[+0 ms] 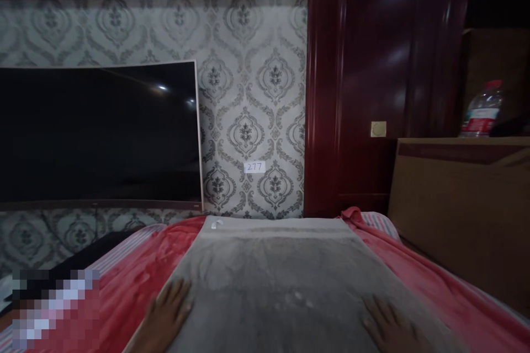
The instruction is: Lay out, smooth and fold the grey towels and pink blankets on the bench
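Note:
A grey towel point(281, 270) lies spread flat on a red blanket point(141, 270) that covers the bed. My left hand point(168, 309) rests palm down on the towel's near left edge, fingers stretched out. On the towel's near right part lies my right hand point(387, 325), also flat with fingers apart. Neither hand holds anything.
A dark curved television point(99, 132) hangs on the patterned wall ahead, left. A small label reading 277 point(254, 166) is stuck on the wall. Dark red wood panels point(372, 83) stand at the right. A brown cardboard box point(464, 209) sits right of the bed, a plastic water bottle point(482, 107) behind it.

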Tool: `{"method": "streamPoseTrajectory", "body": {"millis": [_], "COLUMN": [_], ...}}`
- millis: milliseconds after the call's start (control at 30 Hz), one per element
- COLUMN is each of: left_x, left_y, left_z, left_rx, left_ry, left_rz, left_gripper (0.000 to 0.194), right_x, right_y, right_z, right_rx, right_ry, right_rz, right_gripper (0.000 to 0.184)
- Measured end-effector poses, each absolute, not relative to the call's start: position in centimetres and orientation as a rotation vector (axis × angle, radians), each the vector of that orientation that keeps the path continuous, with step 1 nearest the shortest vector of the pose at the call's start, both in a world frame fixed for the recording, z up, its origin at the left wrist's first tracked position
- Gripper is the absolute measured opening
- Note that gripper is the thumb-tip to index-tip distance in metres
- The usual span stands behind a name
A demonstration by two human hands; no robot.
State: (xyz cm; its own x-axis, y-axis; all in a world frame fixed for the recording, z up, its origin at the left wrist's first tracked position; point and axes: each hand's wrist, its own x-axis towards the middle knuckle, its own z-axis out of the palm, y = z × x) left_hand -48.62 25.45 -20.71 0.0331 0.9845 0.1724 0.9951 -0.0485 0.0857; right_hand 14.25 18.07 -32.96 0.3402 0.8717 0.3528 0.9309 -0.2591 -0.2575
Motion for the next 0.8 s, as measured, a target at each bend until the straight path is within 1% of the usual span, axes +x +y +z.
{"method": "streamPoseTrajectory", "body": {"millis": [100, 300, 567, 700, 800], "left_x": [-47.4, -47.1, -47.0, -46.8, -47.3], "left_y": [24.1, 23.7, 24.0, 23.8, 23.4], "left_z": [-21.1, -20.4, -21.3, -20.8, -19.9], "left_rx": [-2.256, -2.239, -2.180, -2.122, -2.214], "left_ry": [-2.142, -2.179, -2.170, -2.234, -2.259], "left_rz": [-0.205, -0.146, -0.230, -0.127, -0.039], "left_gripper": [0.068, 0.067, 0.076, 0.082, 0.085], "right_x": [12.5, 12.0, 11.7, 12.9, 15.4], "right_y": [17.3, 16.3, 15.9, 15.5, 14.4], "right_z": [-31.8, -29.5, -28.4, -28.5, -29.6], "right_rx": [-2.295, -2.353, -2.417, -2.356, -2.295], "right_ry": [-1.623, -1.654, -1.742, -1.747, -1.677], "right_rz": [-0.167, -0.181, -0.098, -0.040, -0.076], "right_gripper": [0.076, 0.072, 0.075, 0.076, 0.074]}}
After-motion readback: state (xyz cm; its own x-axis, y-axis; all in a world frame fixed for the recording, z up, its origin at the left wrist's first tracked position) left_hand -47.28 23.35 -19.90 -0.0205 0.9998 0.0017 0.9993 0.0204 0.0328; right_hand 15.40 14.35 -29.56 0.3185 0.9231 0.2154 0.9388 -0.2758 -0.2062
